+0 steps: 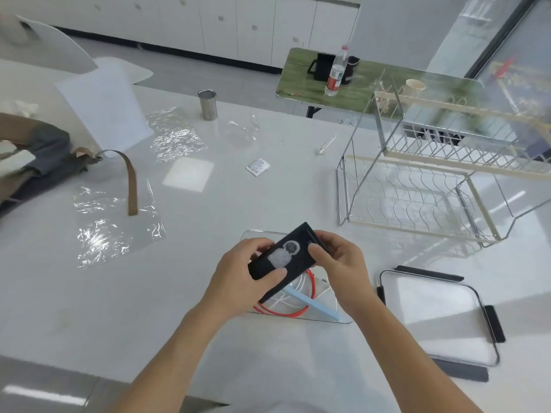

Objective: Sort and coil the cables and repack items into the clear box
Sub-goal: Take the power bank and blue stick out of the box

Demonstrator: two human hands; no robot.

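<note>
A flat black box with a pale picture on its face (293, 247) hangs tilted above the clear box (343, 318). My left hand (241, 272) grips its lower left end, thumb on top. My right hand (337, 260) pinches its upper right end. Inside the clear box lie a coiled red cable (310, 296), a white cable (283, 301) and a light blue flat piece (316, 307). The hands and the black box hide much of the clear box.
The clear lid with black clips (441, 317) lies to the right of the box. A wire dish rack (432, 180) stands at the back right. Plastic wrap sheets (113, 231), a steel cup (207, 104), a small white sachet (258, 167) and a grey bag with a brown strap (38, 156) lie to the left.
</note>
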